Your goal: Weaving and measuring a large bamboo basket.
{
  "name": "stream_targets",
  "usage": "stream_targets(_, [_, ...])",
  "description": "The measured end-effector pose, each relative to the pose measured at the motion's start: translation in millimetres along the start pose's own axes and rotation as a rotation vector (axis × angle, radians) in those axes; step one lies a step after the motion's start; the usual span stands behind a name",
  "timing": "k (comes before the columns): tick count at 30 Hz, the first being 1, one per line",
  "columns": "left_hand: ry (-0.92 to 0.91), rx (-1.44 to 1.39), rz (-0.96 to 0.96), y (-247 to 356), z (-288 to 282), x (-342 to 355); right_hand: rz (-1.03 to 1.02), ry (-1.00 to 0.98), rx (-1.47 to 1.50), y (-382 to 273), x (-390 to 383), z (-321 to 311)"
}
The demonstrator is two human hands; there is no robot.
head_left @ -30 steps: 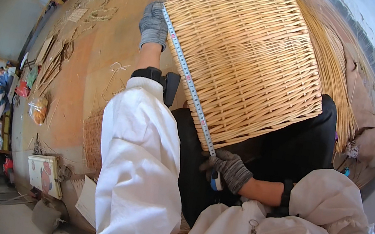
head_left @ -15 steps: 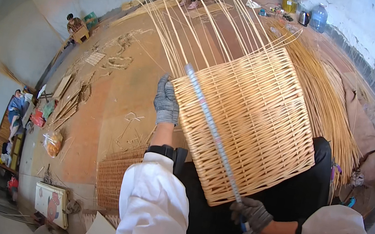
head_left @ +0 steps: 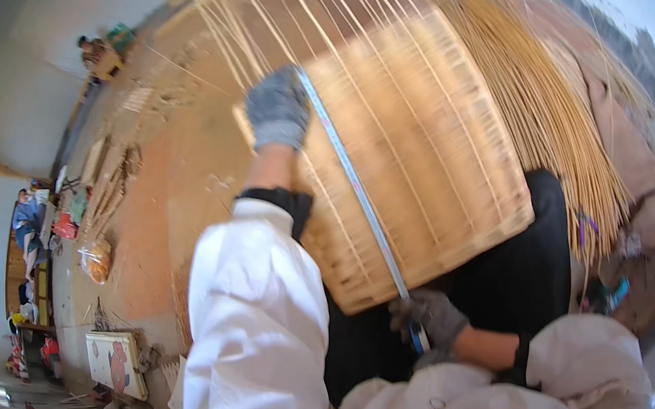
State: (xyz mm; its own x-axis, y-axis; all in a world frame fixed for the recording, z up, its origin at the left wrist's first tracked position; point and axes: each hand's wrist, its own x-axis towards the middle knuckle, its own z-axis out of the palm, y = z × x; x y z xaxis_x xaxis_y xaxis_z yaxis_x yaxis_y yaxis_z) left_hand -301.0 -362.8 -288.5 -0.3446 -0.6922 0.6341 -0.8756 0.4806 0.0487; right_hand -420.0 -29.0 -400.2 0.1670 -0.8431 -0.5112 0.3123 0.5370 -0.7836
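Observation:
A woven wicker panel rests tilted across my dark-trousered lap, blurred by motion, with long loose stakes rising from its far edge. My left hand, in a grey glove, is closed over the panel's far left corner, its fingertips partly hidden. A long, narrow blue-grey strip like a ruler lies across the panel, from beside my left hand to the near edge. There my right hand, in a darker glove, is closed around the strip's near end; a short blue-and-white piece shows below the fingers.
A big bundle of wicker rods lies at the right, beside brown cloth. Loose sticks and a plastic bag are on the floor to the left. A picture-printed box stands at the lower left. Other people sit farther off.
My left hand has gone from beside the panel's left edge to over its far corner. The panel has shifted and blurred; the whole view has moved too. My right hand still grips the strip.

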Motion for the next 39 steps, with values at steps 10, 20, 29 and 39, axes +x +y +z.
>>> stream_targets(10, [0.048,0.007,0.035,-4,12,0,0.022,-0.034,0.201,16,13,-3])
stream_targets(20, [-0.558,0.238,-0.311,19,-42,68,-0.357,0.224,0.090,-16,-11,-50])
stream_targets(29, [-0.569,0.422,-0.311,27,-24,76,-0.307,0.170,0.251,7,-11,-77])
stream_targets(39, [-0.098,0.080,-0.203,30,-5,46,-0.178,-0.043,0.201,5,-9,-100])
